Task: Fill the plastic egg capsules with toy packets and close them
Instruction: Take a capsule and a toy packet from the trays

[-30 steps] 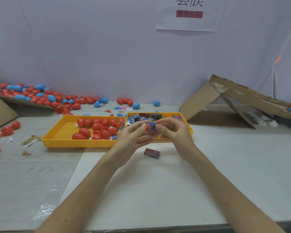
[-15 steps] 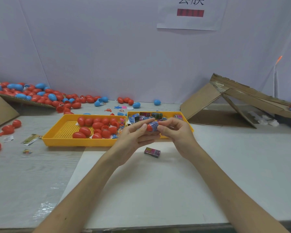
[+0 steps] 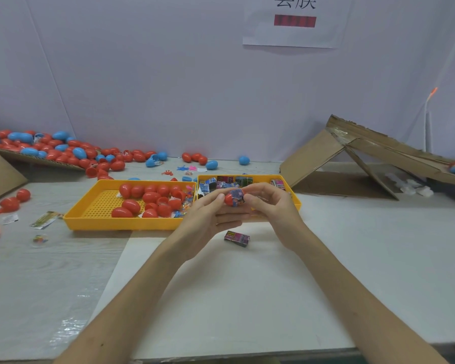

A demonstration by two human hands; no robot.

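Observation:
Both hands meet above the table in front of the yellow trays. My left hand (image 3: 210,216) holds a red egg half (image 3: 229,199) between thumb and fingers. My right hand (image 3: 271,203) pinches a blue toy packet (image 3: 237,196) that sticks out of that half. A yellow tray (image 3: 89,206) to the left carries several red egg capsules (image 3: 142,198). The second yellow tray (image 3: 289,185), behind my hands, carries several toy packets (image 3: 221,181). One loose purple packet (image 3: 236,238) lies on the table below my hands.
A heap of red and blue eggs (image 3: 53,151) lies on cardboard at the far left. Loose eggs (image 3: 10,200) and wrappers (image 3: 46,219) are scattered on the left. A folded cardboard ramp (image 3: 365,148) stands at the right. A white sheet (image 3: 234,298) covers the near table.
The hands have stayed together in the same place; the fingers shifted slightly around the egg half and packet. The view tilted a little.

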